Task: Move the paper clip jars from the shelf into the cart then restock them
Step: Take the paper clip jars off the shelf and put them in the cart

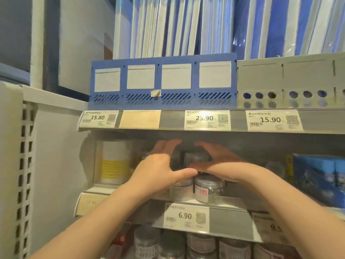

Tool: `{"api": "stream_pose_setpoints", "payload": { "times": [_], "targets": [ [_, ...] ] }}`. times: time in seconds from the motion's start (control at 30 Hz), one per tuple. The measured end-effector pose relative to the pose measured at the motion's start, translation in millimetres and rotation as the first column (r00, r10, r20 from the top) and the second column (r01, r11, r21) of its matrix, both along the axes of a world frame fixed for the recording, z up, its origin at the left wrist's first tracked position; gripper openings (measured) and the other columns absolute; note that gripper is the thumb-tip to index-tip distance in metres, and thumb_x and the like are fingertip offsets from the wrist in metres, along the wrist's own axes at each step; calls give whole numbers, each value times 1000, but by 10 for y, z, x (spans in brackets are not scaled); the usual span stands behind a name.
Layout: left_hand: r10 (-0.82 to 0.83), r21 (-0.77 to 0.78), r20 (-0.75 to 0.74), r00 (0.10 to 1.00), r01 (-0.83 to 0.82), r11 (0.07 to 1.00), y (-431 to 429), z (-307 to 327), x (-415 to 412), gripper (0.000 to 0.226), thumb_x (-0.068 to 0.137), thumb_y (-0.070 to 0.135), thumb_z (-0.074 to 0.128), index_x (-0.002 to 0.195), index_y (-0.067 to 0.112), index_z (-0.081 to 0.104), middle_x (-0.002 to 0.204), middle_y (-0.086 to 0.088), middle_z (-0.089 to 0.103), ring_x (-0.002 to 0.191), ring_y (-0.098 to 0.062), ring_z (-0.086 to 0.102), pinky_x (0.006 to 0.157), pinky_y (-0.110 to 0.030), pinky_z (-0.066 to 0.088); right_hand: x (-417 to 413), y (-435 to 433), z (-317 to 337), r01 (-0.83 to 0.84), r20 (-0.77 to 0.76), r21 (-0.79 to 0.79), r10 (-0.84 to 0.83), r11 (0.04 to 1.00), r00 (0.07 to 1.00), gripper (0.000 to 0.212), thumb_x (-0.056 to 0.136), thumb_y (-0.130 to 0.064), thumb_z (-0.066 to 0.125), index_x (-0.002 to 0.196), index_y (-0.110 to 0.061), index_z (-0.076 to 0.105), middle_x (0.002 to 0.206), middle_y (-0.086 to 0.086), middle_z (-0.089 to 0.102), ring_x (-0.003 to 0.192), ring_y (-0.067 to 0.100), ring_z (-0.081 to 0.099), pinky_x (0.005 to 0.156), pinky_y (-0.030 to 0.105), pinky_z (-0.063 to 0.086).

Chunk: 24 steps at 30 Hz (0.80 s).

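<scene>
Clear paper clip jars stand stacked on the middle shelf [229, 200], above the 6.90 price tag. Both of my hands reach in under the upper shelf and cup the top jars [188, 158] from either side. My left hand [160, 169] curls round their left side, with its thumb across the front. From the right, my right hand [218, 165] wraps over them, fingers arched on top. Two lower jars [207, 189] sit beneath the held ones at the shelf's front edge. The cart is out of view.
A white and yellow container [113, 161] stands left of the jars and blue boxes [317, 180] to the right. More jars [201, 243] fill the shelf below. Blue [162, 81] and grey [287, 81] file holders sit on the upper shelf, close above my hands.
</scene>
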State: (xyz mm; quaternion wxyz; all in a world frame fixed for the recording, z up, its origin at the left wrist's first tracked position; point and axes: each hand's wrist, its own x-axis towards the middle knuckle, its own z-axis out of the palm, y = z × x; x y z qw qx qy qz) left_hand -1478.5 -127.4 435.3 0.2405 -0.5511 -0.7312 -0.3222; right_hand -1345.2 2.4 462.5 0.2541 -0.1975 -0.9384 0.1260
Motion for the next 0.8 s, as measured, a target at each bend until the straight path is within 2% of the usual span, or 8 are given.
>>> {"api": "stream_pose_setpoints", "payload": {
  "times": [0.1,0.17,0.27,0.37,0.43,0.57,0.7,0.8],
  "targets": [
    [17,144,-70,997,-7,990,135,78,-136,78,71,63,60,138,33,31,139,4,34,127,-18,35,102,-30,34,-62,80,66,-1,96,10,0,1000,995,70,82,-58,57,143,-42,25,151,-12,29,133,12,33,94,21,27],
    [30,141,-89,996,-17,990,239,116,-226,81,72,60,63,141,32,30,144,2,31,129,-21,31,106,-32,32,-83,119,108,8,157,21,-12,1000,988,68,84,-55,57,143,-41,26,149,-11,31,131,12,34,90,20,26],
    [27,45,-51,998,-25,999,354,113,-313,87,70,61,65,142,35,23,147,4,21,133,-20,24,109,-32,28,-125,181,166,3,211,10,-5,1000,977,66,83,-52,60,140,-37,32,142,-12,39,125,9,39,88,21,28],
    [34,-71,5,999,-34,997,393,122,-386,91,69,67,62,142,39,15,150,9,14,134,-20,29,106,-33,31,-182,259,187,-10,244,-7,11,1000,970,65,79,-57,62,136,-40,37,137,-16,44,120,8,44,88,24,32],
    [60,-179,28,998,-54,982,398,134,-440,90,70,70,58,143,41,13,152,6,17,135,-21,31,106,-33,31,-228,297,176,-12,242,-13,15,1000,970,64,76,-59,64,132,-42,39,130,-17,49,112,7,48,83,23,36],
    [100,-307,-55,993,-112,945,420,144,-479,89,72,74,51,144,39,14,151,0,28,136,-22,28,108,-34,26,-280,339,138,-14,265,-15,18,1000,964,66,73,-57,68,130,-45,38,116,-19,49,100,5,49,73,17,36],
    [123,-367,-64,990,-138,920,449,221,-566,90,69,77,51,143,38,19,146,2,38,136,-26,27,109,-40,27,-297,344,212,-25,315,-96,54,995,947,77,72,-57,69,138,-42,31,122,-20,44,110,5,45,84,20,37],
    [98,-392,-4,995,-92,916,437,239,-651,85,67,79,52,139,39,29,139,5,45,127,-22,39,100,-37,34,-364,373,256,-31,310,-136,73,990,948,69,72,-60,67,131,-42,37,131,-13,44,118,10,44,101,31,37]
  ]
}}
